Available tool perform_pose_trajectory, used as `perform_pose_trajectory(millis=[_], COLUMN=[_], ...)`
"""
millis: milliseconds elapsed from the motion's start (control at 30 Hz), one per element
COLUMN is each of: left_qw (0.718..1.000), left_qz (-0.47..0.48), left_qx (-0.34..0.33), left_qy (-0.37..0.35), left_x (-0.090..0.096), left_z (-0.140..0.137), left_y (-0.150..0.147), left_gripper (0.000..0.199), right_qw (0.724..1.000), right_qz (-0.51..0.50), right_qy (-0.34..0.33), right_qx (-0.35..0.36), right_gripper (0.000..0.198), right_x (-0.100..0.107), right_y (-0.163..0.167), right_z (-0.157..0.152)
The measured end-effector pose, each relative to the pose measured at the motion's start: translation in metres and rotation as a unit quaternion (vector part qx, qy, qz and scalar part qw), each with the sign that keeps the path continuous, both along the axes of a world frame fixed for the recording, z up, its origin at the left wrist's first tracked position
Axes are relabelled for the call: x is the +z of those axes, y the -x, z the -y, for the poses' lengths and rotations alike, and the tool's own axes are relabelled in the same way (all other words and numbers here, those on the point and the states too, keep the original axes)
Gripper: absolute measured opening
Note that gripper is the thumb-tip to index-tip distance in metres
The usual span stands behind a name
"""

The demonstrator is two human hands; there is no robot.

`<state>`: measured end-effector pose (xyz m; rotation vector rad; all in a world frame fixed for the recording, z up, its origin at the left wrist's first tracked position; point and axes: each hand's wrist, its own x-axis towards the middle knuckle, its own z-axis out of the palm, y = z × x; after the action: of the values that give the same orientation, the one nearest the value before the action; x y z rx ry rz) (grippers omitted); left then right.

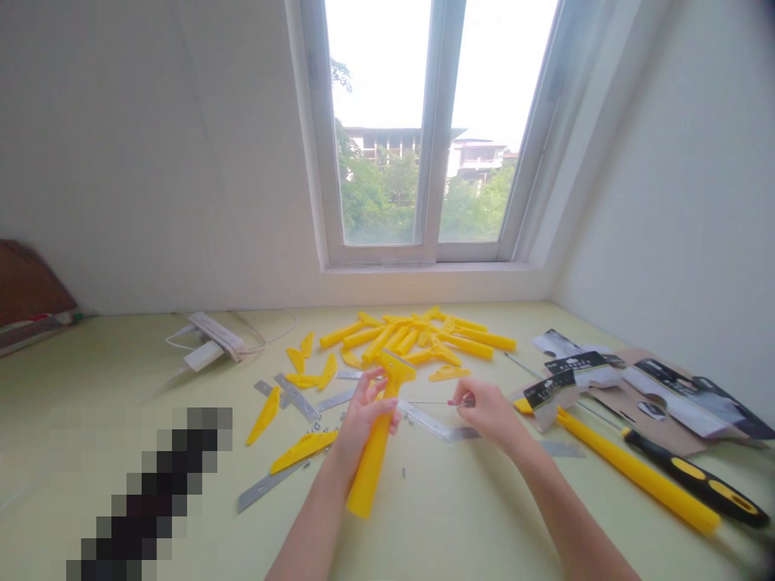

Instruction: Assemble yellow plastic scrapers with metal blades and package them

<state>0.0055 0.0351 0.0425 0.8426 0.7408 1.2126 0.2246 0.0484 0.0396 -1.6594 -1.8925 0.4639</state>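
The left hand grips the scraper, its head jutting past the thumb; the right hand pinches a rod pointing toward it.

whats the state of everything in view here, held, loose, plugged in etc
yellow scraper: held in left grip, tilted
thin metal tool: held in right grip
yellow handles: loosely heaped
metal blades: loose, scattered
screws: loose, scattered
packaging: overlapping pile
power strip: white adapter apparently plugged in
window: looks shut
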Motion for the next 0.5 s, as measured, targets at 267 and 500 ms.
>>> perform_pose_trajectory(millis=[267,500], left_qw=[0.999,0.996], left_qz=[0.018,0.021], left_qx=[0.018,0.037], left_qy=[0.039,0.077], left_x=[0.001,-0.006], left_z=[0.0,-0.01], left_y=[0.003,0.007], left_gripper=[0.055,0.051], right_qw=[0.998,0.99], right_qz=[0.028,0.039], right_qy=[-0.03,-0.133], right_qx=[0.052,0.009], right_gripper=[0.009,0.017], right_x=[-0.011,-0.005], right_y=[0.0,-0.005], right_z=[-0.001,-0.007])
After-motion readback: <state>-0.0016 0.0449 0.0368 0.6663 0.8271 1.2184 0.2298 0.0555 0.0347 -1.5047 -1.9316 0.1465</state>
